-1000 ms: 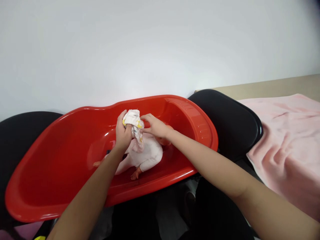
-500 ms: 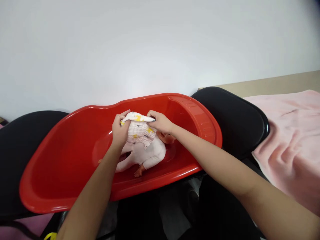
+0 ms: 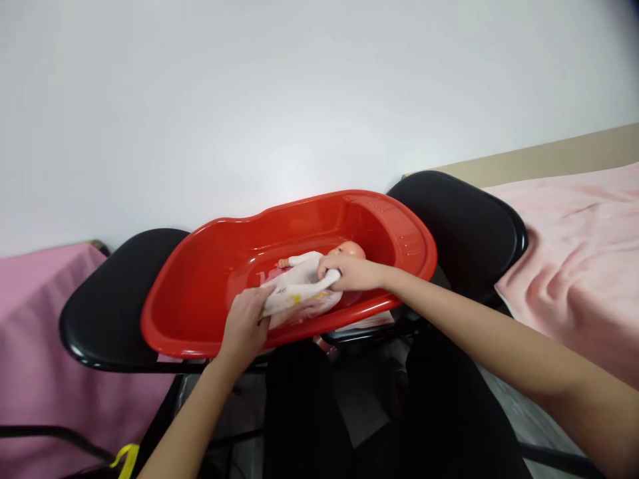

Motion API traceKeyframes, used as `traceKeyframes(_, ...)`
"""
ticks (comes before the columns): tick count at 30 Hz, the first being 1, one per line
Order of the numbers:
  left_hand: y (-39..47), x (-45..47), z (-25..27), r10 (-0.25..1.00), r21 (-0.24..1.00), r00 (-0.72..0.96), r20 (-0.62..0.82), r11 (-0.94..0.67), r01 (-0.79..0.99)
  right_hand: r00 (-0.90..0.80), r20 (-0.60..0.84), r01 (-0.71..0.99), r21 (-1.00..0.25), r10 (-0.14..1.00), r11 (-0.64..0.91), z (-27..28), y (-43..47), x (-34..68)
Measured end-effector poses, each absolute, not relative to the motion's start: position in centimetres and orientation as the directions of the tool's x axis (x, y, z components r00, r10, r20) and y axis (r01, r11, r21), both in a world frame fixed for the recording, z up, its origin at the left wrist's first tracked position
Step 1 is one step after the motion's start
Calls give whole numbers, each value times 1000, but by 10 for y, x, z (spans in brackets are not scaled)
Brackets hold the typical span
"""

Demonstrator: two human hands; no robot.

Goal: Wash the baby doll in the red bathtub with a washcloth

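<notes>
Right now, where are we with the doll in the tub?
Done: doll lies clothed in the red tub. In hand: both hands hold a small printed cloth spread over its body, left hand at the near edge, right hand by the head. Left: pink towel lies spread at right, away from both hands.

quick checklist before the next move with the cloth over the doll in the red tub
1. Left hand grips the near edge of the cloth: ok.
2. Right hand pinches the cloth's far end by the doll's neck: ok.
3. Cloth lies spread across the doll, not bunched: ok.
4. Doll's head is uncovered and lies toward the right end of the red tub: ok.
5. Tub sits on both black chair seats: ok; how firmly, cannot tell.
6. Water in the tub: cannot tell.
</notes>
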State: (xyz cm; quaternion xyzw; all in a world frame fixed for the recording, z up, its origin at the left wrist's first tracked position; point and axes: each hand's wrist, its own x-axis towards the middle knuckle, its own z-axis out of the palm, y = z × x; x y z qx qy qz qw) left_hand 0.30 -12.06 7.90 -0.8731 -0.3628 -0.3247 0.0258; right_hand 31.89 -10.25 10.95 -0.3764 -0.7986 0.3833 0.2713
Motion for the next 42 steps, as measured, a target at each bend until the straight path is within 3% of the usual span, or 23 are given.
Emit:
traceKeyframes(5, -182, 12, 93, 470, 79, 659, 587, -844, 531, -642, 238, 413, -693, 729, 591, 106, -188, 327)
traceKeyframes(10, -210, 15, 72, 435, 3, 734, 521, -861, 509, -706, 194, 616, -307, 681, 726, 81, -235, 326)
traceKeyframes(13, -219, 7, 57, 428, -110, 740, 518, -825, 555, -746, 141, 628, -174, 651, 758, 63, -243, 322)
traceKeyframes(16, -223, -1, 55, 457, -151, 707, 541, -774, 615, -749, 132, 626, -179, 649, 759, 54, -247, 318)
traceKeyframes(20, -211, 1, 78, 539, -119, 604, 587, -681, 723, -595, 295, 630, -405, 747, 662, 70, -234, 317)
traceKeyframes(22, -196, 8, 98, 602, -56, 516, 609, -617, 785, -455, 437, 568, -529, 776, 631, 89, -217, 319)
traceKeyframes(25, -169, 19, 125, 713, 158, 326, 621, -521, 839, -262, 578, 517, -592, 773, 618, 120, -193, 326)
traceKeyframes(27, -155, 24, 132, 754, 325, 241, 611, -516, 792, -216, 610, 546, -571, 762, 612, 134, -186, 331)
traceKeyframes(29, -151, 25, 124, 751, 430, 236, 616, -572, 698, -277, 623, 615, -469, 731, 633, 136, -191, 335)
traceKeyframes(32, -160, 16, 91, 718, 493, 270, 642, -656, 571, -482, 579, 699, -199, 658, 687, 115, -216, 341)
traceKeyframes(34, -174, 5, 64, 724, 514, 294, 623, -663, 544, -581, 499, 704, -89, 643, 705, 91, -235, 344)
traceKeyframes(39, -203, -22, 35, 758, 479, 311, 574, -618, 624, -658, 325, 679, -135, 680, 722, 48, -263, 346)
traceKeyframes(42, -205, -18, 41, 733, 418, 286, 617, -614, 670, -642, 349, 657, -209, 682, 725, 50, -261, 340)
